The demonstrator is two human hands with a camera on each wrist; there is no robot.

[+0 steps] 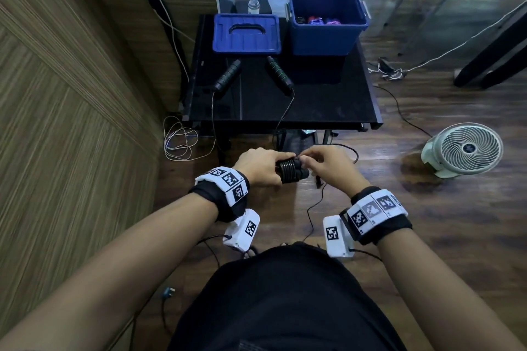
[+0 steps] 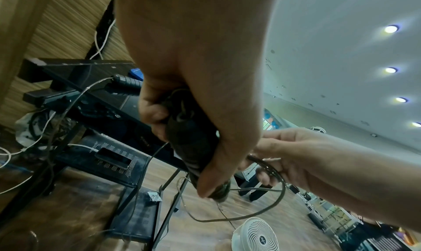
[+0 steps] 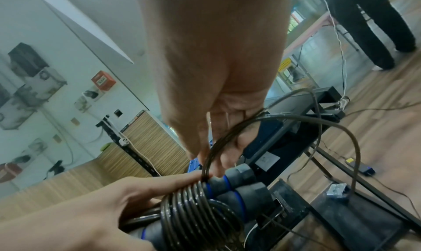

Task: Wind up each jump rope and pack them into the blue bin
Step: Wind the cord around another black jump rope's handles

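Left hand: my left hand grips the paired handles, coils and all, centre of the head view.
Right hand: my right hand pinches the loose cord just beside the coils.
Handling: I judge the cord springy and slick, apt to unwind; the ribbed handles are the firm place to hold.
Second rope: its handles lie on the black table, cord trailing off the near edge.
Bin: blue bin upper centre, lid beside it.
Unclear: the bin's contents are dim; the cord's free end is cut off.
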